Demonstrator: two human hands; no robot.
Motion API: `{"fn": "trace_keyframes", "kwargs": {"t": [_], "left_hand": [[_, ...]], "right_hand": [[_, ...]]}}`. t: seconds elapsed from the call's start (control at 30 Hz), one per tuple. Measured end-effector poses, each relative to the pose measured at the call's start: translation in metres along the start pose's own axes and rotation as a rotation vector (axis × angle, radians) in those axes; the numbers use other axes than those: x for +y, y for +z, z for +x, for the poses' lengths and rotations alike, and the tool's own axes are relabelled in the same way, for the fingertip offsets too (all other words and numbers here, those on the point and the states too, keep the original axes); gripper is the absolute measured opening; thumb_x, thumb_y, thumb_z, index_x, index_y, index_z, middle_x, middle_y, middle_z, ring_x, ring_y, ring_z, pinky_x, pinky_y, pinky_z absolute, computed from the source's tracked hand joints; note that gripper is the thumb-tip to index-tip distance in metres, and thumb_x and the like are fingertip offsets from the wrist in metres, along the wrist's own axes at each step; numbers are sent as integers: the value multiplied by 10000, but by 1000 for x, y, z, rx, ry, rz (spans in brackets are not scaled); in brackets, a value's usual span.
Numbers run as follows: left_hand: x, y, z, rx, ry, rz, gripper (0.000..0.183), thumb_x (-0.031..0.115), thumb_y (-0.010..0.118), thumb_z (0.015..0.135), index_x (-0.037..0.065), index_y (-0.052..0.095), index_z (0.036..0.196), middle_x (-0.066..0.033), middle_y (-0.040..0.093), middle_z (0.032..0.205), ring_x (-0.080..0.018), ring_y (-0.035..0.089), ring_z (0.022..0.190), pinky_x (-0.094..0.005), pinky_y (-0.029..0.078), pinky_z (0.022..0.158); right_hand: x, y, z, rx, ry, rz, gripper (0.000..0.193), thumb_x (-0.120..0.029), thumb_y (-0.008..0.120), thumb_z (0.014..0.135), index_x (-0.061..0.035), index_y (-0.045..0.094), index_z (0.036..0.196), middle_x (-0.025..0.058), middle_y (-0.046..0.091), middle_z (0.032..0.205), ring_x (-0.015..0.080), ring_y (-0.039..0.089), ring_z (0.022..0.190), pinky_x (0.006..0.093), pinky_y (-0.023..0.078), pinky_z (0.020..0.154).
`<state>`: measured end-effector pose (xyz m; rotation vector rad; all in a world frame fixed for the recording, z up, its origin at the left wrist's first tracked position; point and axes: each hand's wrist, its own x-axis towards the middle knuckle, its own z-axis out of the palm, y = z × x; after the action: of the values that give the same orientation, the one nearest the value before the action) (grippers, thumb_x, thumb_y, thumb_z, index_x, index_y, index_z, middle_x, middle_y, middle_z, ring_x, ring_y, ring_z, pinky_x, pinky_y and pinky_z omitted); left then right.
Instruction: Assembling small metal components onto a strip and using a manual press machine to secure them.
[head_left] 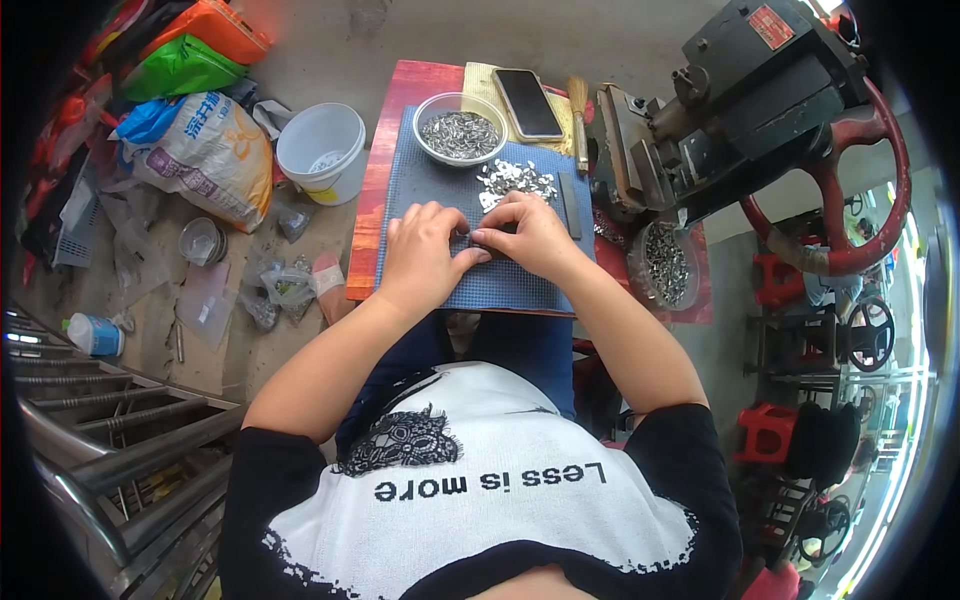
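Close together over the middle of the blue mat point(520, 293), my left hand point(425, 248) and right hand point(530, 238) curl, fingertips nearly closed; what they pinch, if anything, I cannot tell. Small pale pieces point(513, 183) lie at the mat's far right, a bowl point(436, 155) at its far left.

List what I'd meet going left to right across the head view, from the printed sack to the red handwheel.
Printed sack → white bucket → left hand → right hand → clear tub of metal pieces → red handwheel.
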<state>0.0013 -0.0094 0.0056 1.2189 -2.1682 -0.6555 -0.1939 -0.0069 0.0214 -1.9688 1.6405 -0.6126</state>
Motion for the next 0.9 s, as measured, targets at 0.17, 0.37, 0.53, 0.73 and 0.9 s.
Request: {"fn": "trace_keyframes", "kwargs": {"t": [0.17,0.37,0.53,0.73,0.9], "left_hand": [[-2,3,0,33,-14,-8,302,329,828,748,98,715,905,-52,634,966,-258,560,1023,-409,377,879],[-1,3,-2,36,-14,7,280,327,825,748,97,722,870,-44,647,972,-261,560,1024,-410,372,888],[-1,2,-3,31,-9,0,279,315,825,747,98,725,891,-46,647,974,-263,560,1034,-414,376,896],[-9,-10,0,-69,34,-9,186,222,782,790,105,732,926,-63,654,998,-278,564,1073,-427,402,930],[-9,-14,11,-144,34,31,122,146,735,816,109,737,932,-76,664,998,-291,579,1083,-441,415,948]], "right_hand": [[-5,5,3,65,-85,-64,176,-211,822,784,-60,777,863,83,662,856,242,628,892,370,496,796],[3,-13,4,-97,-8,76,177,-199,822,787,-50,775,869,98,673,883,245,647,872,364,506,797],[6,-24,0,-115,-43,-8,167,-201,820,793,-63,779,877,95,658,904,247,621,917,361,490,836],[16,-29,-5,-122,-29,-13,178,-234,821,800,-86,781,890,85,640,943,254,584,966,364,475,874],[14,-22,-6,-79,-17,-47,193,-272,818,811,-99,772,885,75,634,943,263,564,1003,378,458,911]]}}
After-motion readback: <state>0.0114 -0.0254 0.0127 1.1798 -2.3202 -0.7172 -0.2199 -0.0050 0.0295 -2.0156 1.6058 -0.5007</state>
